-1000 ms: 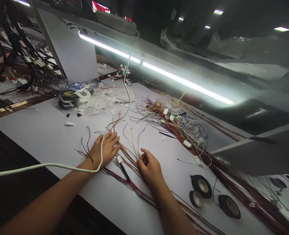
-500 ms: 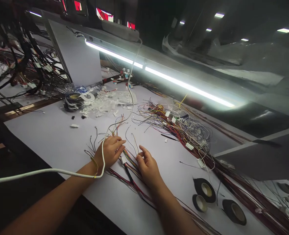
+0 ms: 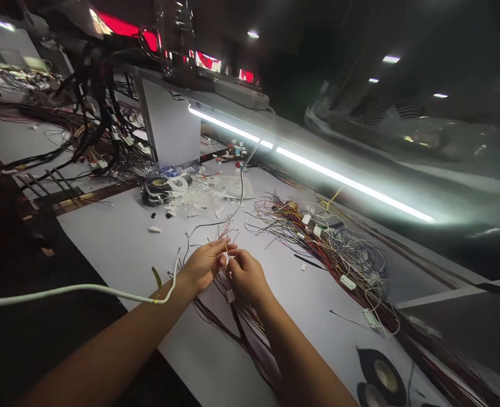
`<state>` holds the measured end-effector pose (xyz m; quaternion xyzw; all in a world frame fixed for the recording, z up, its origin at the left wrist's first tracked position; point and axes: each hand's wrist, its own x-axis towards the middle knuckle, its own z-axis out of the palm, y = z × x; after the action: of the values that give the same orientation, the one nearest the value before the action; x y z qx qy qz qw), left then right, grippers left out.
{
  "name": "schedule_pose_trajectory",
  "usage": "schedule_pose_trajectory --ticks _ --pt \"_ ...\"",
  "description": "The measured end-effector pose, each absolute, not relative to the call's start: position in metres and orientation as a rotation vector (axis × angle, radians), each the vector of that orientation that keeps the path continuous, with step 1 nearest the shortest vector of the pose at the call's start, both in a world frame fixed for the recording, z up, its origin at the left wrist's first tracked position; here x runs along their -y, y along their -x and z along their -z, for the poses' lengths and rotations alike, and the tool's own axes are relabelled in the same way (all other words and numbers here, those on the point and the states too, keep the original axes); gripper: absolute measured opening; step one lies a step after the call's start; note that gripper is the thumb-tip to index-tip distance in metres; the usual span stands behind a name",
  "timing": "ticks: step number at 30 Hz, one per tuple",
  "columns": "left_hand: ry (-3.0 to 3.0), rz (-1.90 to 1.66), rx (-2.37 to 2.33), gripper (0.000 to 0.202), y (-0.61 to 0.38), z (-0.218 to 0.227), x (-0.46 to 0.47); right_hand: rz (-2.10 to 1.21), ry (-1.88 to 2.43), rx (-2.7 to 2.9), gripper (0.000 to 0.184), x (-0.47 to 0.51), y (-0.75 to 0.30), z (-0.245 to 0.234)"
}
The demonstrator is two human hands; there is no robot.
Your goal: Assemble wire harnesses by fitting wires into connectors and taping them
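My left hand (image 3: 205, 264) and my right hand (image 3: 246, 275) meet just above the white table (image 3: 118, 243), fingertips together. Both pinch thin coloured wires (image 3: 227, 249) lifted from the bundle of wires (image 3: 237, 325) that runs under my wrists toward me. A small white connector (image 3: 230, 295) hangs on that bundle below my right hand. A white cable (image 3: 84, 289) crosses my left forearm and curves up past my left hand toward the back of the table.
A big tangle of coloured wires with white connectors (image 3: 335, 243) lies to the right. Black tape rolls (image 3: 381, 376) sit near the front right. Clear bags of small parts (image 3: 199, 195) and a tape roll (image 3: 159, 189) lie at the back left, under a strip light (image 3: 318, 169).
Both hands lifted off the table and came together, pinching wires between them; before, they lay apart on the wire bundle. The view swung right and upward.
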<state>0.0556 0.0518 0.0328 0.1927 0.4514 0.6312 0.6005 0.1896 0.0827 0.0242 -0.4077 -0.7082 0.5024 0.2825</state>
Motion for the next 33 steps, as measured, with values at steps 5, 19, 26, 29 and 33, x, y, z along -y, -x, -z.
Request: schedule_pose_trajectory --ticks 5,19,26,29,33 --pt "-0.478 -1.500 -1.119 0.025 -0.053 -0.021 -0.052 -1.341 1.139 1.960 0.022 -0.086 -0.187 -0.028" --pt "-1.187 -1.424 -1.566 0.044 0.008 -0.027 -0.108 -1.747 0.899 1.108 0.033 -0.106 -0.210 0.015" --pt "-1.419 -1.200 -1.954 0.051 0.040 -0.031 -0.186 -1.974 0.723 0.849 0.026 -0.116 -0.217 0.021" --pt "-1.563 -1.057 -2.142 0.044 0.067 -0.036 -0.206 -1.998 0.714 0.849 0.024 -0.118 -0.216 0.022" --pt "-1.842 -0.778 -2.164 0.025 0.070 -0.028 -0.230 -2.006 0.720 0.858 0.023 -0.121 -0.213 0.021"
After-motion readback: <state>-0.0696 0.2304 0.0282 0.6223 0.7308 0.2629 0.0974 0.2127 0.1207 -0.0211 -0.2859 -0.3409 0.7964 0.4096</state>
